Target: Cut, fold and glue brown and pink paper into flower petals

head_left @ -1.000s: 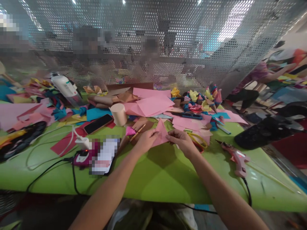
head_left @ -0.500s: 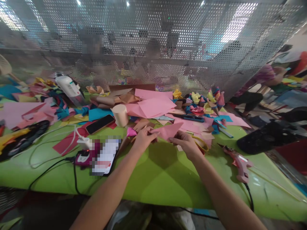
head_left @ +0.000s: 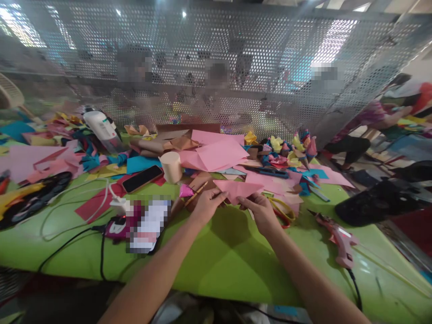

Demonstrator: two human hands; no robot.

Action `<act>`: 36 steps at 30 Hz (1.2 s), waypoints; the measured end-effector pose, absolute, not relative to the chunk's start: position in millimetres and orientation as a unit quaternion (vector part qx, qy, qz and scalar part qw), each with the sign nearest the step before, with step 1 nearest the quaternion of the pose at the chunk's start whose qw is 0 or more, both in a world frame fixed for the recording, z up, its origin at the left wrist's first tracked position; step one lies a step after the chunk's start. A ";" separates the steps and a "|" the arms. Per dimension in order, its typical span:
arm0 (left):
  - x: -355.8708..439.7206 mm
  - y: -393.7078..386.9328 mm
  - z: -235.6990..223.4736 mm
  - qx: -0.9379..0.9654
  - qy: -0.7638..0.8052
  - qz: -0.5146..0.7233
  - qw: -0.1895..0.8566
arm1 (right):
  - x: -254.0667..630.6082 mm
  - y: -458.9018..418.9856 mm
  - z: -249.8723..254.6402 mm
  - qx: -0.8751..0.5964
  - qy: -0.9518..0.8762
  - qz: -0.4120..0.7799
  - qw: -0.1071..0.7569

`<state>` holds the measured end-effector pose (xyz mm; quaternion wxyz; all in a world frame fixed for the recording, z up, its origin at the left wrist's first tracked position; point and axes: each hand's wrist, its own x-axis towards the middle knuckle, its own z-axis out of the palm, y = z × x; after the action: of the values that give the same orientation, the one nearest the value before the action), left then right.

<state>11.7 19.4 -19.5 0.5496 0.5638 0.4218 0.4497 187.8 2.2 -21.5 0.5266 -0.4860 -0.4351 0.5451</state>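
Observation:
Both hands pinch one piece of folded pink paper (head_left: pixel 239 189), a triangle with its long edge at the top and its point toward me, held a little above the green table (head_left: pixel 216 270). My left hand (head_left: pixel 207 204) is closed on its left side, thumb on the front face. On the lower right side my right hand (head_left: pixel 259 210) grips it, thumb in front; the other fingertips are hidden behind the paper. Yellow-handled scissors (head_left: pixel 283 213) lie just right of my right hand. Left of my left hand sits a small shiny pink packet (head_left: pixel 186 191).
A pink glue gun (head_left: pixel 342 245) with a cord lies at right, near a black cylinder (head_left: pixel 366 202). At left are a lit phone (head_left: pixel 151 225), a dark phone (head_left: pixel 141 178) and a power strip (head_left: pixel 116 228). Pink sheets (head_left: pixel 221 153) and a cup-like roll (head_left: pixel 171 166) stand behind.
The pink paper has turned from a slanted position to one with its long edge level and its point down. My right hand has moved slightly toward the left and down.

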 end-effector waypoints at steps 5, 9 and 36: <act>8.0 21.8 -18.5 0.581 0.422 0.469 0.514 | 187.0 -0.1 -22.6 -0.481 -0.454 0.555 0.505; 1.2 21.3 -11.7 0.657 0.463 0.427 0.414 | 194.1 1.2 -19.0 -0.475 -0.462 0.540 0.518; 9.0 4.3 0.7 0.708 0.457 0.335 0.422 | 206.7 1.3 -9.8 -0.484 -0.483 0.491 0.539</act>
<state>9.0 4.3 0.7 0.4217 0.7077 0.4572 0.3351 206.7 1.3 -9.8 0.5394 -0.4839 -0.4831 0.4914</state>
